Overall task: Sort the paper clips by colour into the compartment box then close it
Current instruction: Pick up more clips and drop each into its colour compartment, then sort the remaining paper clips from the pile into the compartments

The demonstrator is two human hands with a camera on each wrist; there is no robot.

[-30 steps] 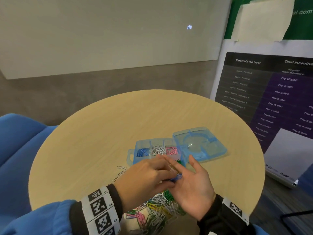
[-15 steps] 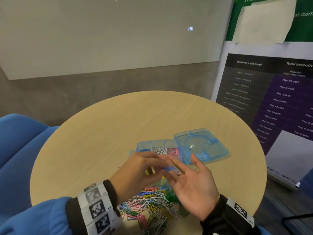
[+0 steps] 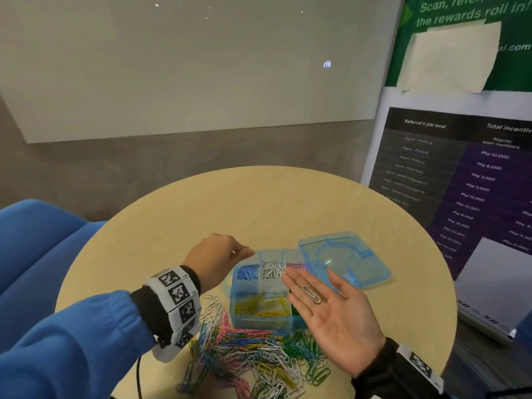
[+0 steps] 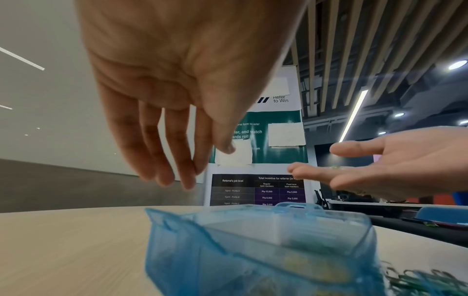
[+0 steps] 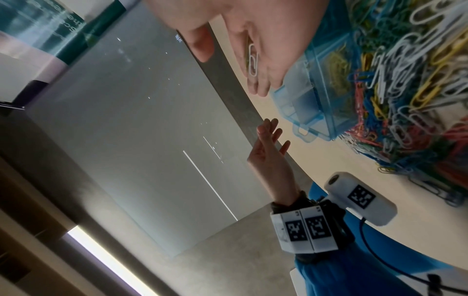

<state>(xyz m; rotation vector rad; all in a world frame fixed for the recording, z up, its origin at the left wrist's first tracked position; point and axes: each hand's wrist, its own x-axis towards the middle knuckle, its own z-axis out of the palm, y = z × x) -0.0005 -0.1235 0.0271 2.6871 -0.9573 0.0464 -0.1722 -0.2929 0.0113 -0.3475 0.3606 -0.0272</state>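
Observation:
A translucent blue compartment box [image 3: 259,318] stands open on the round table, its lid [image 3: 342,260] folded out to the right. Its cells hold blue clips [image 3: 247,272], white clips [image 3: 272,269], pink clips [image 3: 296,266] and yellow clips [image 3: 259,308]. My right hand [image 3: 309,283] lies palm up over the box's right side, with one white paper clip [image 3: 311,293] [image 5: 253,60] resting loose on its fingers. My left hand [image 3: 239,253] [image 4: 177,160] hovers above the box's back left corner, fingers relaxed and holding nothing. A mixed pile of clips [image 3: 253,355] lies in front of the box.
The table [image 3: 259,203] is bare wood behind the box. A blue chair [image 3: 34,243] stands at the left. A printed banner [image 3: 460,174] leans at the right, close to the table edge. A few stray white clips [image 3: 211,302] lie left of the box.
My left hand left the right palm, where it was pinching a blue clip, and moved back-left above the box, now holding nothing. The right hand stays palm up with the white clip.

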